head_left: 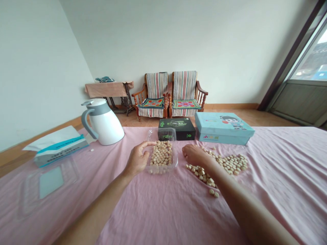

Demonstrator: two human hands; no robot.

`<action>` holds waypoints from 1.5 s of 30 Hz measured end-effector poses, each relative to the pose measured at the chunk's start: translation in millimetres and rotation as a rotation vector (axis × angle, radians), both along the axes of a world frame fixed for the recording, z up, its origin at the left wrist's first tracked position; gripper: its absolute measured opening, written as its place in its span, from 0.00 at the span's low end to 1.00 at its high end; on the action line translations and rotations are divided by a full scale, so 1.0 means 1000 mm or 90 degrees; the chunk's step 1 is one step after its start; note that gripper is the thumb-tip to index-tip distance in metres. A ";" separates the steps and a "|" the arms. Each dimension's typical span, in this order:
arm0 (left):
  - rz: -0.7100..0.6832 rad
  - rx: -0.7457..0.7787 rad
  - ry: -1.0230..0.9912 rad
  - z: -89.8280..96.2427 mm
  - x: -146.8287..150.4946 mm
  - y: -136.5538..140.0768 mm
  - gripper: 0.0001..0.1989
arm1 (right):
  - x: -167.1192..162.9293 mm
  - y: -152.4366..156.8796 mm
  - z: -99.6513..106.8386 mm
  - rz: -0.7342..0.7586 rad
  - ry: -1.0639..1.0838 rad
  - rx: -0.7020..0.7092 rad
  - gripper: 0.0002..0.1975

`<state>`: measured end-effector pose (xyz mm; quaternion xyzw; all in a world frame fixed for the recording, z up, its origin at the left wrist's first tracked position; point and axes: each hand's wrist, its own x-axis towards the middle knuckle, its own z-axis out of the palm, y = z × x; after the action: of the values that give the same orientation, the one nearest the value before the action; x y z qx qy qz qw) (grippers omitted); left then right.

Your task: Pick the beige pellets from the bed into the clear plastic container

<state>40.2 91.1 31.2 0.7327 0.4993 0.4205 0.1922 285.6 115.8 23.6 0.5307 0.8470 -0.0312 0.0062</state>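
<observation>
Round beige pieces in a clear plastic tray, more heaped at right.
Left hand at the tray's edge, thumb and forefinger apart; right hand curled, cannot tell if holding anything. Black cardboard box bears illegible green lettering.

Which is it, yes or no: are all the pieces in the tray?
No, many pieces lie on the cloth by the right hand.

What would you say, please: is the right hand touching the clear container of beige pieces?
Apart: the head view shows a strip of pink tablecloth between the right hand and the clear container.
</observation>
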 end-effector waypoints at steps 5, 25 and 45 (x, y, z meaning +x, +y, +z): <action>0.000 0.000 0.003 0.000 0.000 0.000 0.25 | -0.004 -0.003 0.000 -0.022 -0.008 0.011 0.13; -0.005 0.002 -0.007 0.000 0.000 0.000 0.26 | 0.015 0.025 0.007 -0.142 0.414 0.167 0.11; 0.000 -0.004 0.000 0.001 0.001 0.000 0.25 | 0.007 0.014 -0.012 -0.109 0.051 0.055 0.13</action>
<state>40.7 90.9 31.7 0.7322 0.5006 0.4190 0.1941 292.2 129.6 11.5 0.5991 0.7988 -0.0163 -0.0532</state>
